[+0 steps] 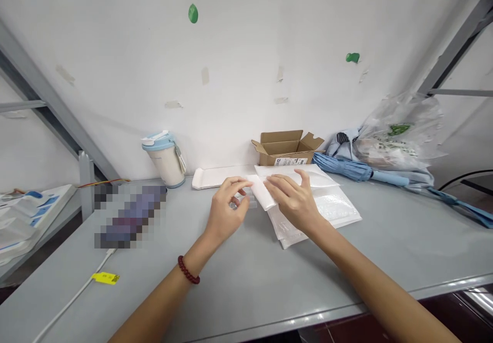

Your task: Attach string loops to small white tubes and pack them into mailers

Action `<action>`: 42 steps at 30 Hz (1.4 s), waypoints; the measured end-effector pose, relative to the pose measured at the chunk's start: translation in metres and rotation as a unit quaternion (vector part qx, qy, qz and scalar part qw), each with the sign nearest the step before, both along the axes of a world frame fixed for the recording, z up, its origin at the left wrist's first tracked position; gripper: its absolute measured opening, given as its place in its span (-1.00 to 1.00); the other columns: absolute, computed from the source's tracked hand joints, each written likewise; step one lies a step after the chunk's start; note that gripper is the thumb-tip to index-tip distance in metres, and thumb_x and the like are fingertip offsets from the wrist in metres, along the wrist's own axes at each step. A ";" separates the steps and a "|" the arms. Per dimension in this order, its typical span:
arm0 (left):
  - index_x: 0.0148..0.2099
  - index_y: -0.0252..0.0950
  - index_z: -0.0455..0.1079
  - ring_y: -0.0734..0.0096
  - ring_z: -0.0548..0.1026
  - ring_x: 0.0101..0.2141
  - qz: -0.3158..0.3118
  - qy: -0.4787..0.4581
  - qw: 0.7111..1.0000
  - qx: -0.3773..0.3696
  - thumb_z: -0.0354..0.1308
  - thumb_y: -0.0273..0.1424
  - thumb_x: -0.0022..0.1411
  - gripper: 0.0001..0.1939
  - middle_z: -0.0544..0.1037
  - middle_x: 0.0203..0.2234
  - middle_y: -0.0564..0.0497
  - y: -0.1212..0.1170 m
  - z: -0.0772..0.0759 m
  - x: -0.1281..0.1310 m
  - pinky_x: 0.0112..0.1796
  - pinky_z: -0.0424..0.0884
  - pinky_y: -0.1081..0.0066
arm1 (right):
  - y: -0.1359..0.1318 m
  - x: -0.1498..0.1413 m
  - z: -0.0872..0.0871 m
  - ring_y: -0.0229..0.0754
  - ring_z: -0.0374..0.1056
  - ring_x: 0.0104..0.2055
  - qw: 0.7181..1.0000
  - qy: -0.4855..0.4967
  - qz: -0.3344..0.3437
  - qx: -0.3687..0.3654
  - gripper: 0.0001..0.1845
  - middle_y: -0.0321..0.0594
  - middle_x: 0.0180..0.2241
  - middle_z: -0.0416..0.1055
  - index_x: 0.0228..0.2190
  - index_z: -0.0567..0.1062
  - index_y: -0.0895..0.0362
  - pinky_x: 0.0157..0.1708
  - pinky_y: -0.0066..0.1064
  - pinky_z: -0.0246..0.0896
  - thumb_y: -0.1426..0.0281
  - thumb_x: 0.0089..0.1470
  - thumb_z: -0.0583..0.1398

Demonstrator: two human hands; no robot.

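Pinched in my right hand (pixel 295 199) is a small flat white packet (pixel 263 194), its fingers over the packet and one outer finger raised. My left hand (pixel 228 207) is close to the packet's left side, fingers curved and the thumb apart from the index finger. Its index fingertip meets or nearly meets the packet's edge. A clear plastic piece (pixel 252 202) shows beside the left thumb; I cannot tell whether it is touched. Beneath and beyond my right hand lie white bubble mailers (pixel 339 207), partly covered by it.
Behind the mailers is an open cardboard box (pixel 287 150). A long white box (pixel 208 177) lies along the wall. Leftward are a cup (pixel 165 163), a blurred-out dark object (pixel 133 217) and a white cable (pixel 73 302). A blue umbrella (pixel 342 167) and plastic bag (pixel 400 132) are at right.
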State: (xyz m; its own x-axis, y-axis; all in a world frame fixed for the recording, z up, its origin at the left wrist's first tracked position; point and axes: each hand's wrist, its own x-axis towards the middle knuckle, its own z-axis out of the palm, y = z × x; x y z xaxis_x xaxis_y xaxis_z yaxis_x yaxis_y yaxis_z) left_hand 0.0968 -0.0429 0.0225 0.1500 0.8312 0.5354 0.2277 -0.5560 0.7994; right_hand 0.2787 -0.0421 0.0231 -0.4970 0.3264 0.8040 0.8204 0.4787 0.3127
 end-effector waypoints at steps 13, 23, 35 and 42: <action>-0.16 -0.23 0.38 0.40 0.42 -0.33 0.079 0.104 0.977 0.168 -0.06 -0.44 0.27 -0.80 0.50 -0.34 -0.02 -0.004 -0.017 0.008 -0.31 0.36 0.42 | -0.007 -0.002 0.002 -0.24 0.37 -0.26 0.997 0.058 0.016 0.050 -0.82 -0.31 -0.39 0.46 -0.27 0.36 0.06 0.01 -0.15 -0.14 0.56 0.12 0.07; -0.13 -0.26 0.41 0.45 0.41 -0.42 0.097 0.063 0.989 0.092 -0.03 -0.36 0.27 -0.77 0.51 -0.40 0.00 -0.011 -0.011 0.011 -0.39 0.37 0.48 | -0.006 0.000 0.010 -0.23 0.34 -0.31 0.987 0.148 0.013 0.056 -0.80 -0.28 -0.43 0.45 -0.28 0.38 0.05 -0.07 -0.22 -0.03 0.56 0.12 0.05; -0.02 -0.28 0.34 0.35 0.44 -0.11 0.087 0.088 0.952 0.279 0.00 -0.54 0.24 -0.73 0.50 -0.15 -0.11 -0.002 -0.022 0.013 -0.11 0.40 0.30 | -0.006 -0.004 0.001 -0.34 0.36 -0.37 0.979 0.098 0.083 0.158 -0.80 -0.36 -0.46 0.45 -0.41 0.38 0.11 -0.05 -0.22 0.02 0.64 0.03 0.07; -0.42 -0.30 0.35 0.50 0.39 -0.50 0.063 0.078 0.988 0.116 -0.01 -0.39 0.25 -0.78 0.44 -0.56 0.07 -0.007 -0.007 0.017 -0.45 0.33 0.49 | -0.003 0.001 0.000 -0.26 0.37 -0.13 0.977 0.088 0.057 0.187 -0.74 -0.32 -0.35 0.50 -0.25 0.41 0.09 0.14 -0.18 -0.23 0.63 0.06 0.08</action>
